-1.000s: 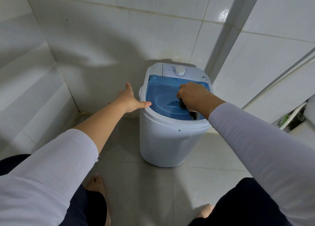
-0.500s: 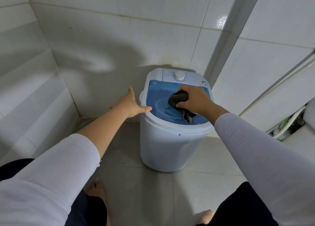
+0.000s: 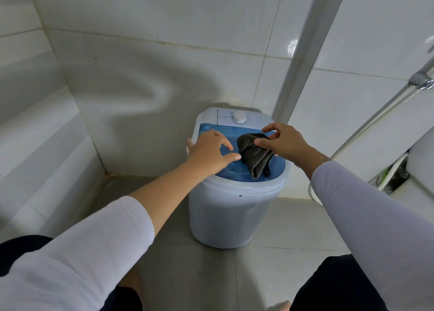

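Nearest, two dark knees and white sleeves framed the view, with a bare foot (image 3: pixel 133 280) on the grey floor (image 3: pixel 199 275) at 7 o'clock. The washer (image 3: pixel 230 216), a white tub, stood on that floor at the centre, in a tiled corner.

On its blue lid (image 3: pixel 234 173) lay the cloth (image 3: pixel 254 158), dark grey and bunched, over the lid's right half. Its long axis ran from 11 o'clock to 5 o'clock. The narrow end pointed toward the person at about 5 o'clock, close to the lid's near rim, and a thin dark loop hung beside that end.

The left hand (image 3: pixel 211 152) rested on the lid at 9 o'clock of the cloth, fingers spread and nearly straight, gripping nothing. Its thumb reached toward 3 o'clock, the tip just beside the cloth; I could not tell whether they touched. The right hand (image 3: pixel 285 144) came in from 3 o'clock and covered the cloth's far right part, the thumb laid over the top and the fingers curled round the far edge, gripping it.

Behind the lid, at 12 o'clock, sat a white dial (image 3: pixel 239 117) on the control panel, not covered by either hand. Beyond rose the tiled wall (image 3: pixel 164 40). At 2 o'clock a hose (image 3: pixel 375 120) slanted down, well apart from the washer.
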Tool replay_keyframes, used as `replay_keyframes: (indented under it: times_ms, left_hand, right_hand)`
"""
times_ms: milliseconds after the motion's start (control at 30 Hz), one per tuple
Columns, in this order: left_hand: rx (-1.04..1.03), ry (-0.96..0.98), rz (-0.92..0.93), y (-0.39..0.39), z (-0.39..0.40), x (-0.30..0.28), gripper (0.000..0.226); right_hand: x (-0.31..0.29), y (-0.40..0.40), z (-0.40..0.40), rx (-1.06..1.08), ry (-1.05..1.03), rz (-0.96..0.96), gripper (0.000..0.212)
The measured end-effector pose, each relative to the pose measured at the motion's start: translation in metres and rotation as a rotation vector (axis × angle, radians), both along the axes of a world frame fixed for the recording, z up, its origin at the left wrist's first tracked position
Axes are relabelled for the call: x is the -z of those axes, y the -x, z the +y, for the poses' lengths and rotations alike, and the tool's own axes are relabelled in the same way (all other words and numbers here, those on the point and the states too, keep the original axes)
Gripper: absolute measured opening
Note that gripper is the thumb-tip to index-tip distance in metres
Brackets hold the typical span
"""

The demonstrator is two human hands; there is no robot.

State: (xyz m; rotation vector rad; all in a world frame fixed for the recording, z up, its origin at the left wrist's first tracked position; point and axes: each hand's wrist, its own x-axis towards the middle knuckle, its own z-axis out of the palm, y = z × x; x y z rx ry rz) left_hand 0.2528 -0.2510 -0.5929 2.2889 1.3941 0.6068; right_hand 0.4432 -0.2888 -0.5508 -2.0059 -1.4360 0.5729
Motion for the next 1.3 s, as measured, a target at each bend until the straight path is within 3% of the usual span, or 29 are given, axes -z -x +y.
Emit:
replay_keyframes:
  times_ms: [167, 300, 467, 600, 700, 867, 933, 1067, 1200, 1300]
  left_hand:
    - [0.037, -0.012, 0.116, -0.033, -0.022, 0.000, 0.047]
    - [0.012, -0.025, 0.125, -0.043, -0.025, 0.000, 0.036]
    - [-0.127, 0.148, -0.198, -0.044, -0.020, -0.010, 0.021]
    - [-0.184, 0.327, -0.391, -0.040, -0.015, -0.029, 0.028]
    - [-0.202, 0.376, -0.486, -0.039, -0.013, -0.044, 0.021]
    - [-0.247, 0.402, -0.589, -0.029, -0.004, -0.070, 0.035]
    - [-0.275, 0.376, -0.609, -0.018, 0.004, -0.081, 0.044]
    - [-0.209, 0.298, -0.609, 0.010, 0.022, -0.095, 0.040]
    - [-0.065, 0.332, -0.680, 0.039, 0.041, -0.104, 0.032]
    - [-0.091, 0.296, -0.655, 0.066, 0.060, -0.107, 0.030]
  right_hand:
    - [0.006, -0.004, -0.013, 0.032, -0.073, 0.026, 0.039]
    - [0.009, -0.011, -0.021, 0.018, -0.100, -0.008, 0.023]
    - [0.010, -0.017, -0.036, -0.118, -0.236, -0.239, 0.020]
    - [0.011, -0.010, -0.041, -0.248, -0.266, -0.306, 0.038]
    - [0.011, 0.000, -0.038, -0.250, -0.248, -0.348, 0.040]
    - [-0.007, 0.014, -0.027, -0.181, -0.320, -0.231, 0.014]
    - [-0.022, 0.018, -0.020, -0.140, -0.334, -0.149, 0.012]
    - [-0.049, 0.033, 0.005, -0.123, -0.355, -0.053, 0.007]
    - [-0.073, 0.059, 0.036, -0.187, -0.380, 0.010, 0.016]
    - [-0.086, 0.081, 0.059, -0.262, -0.361, 0.024, 0.029]
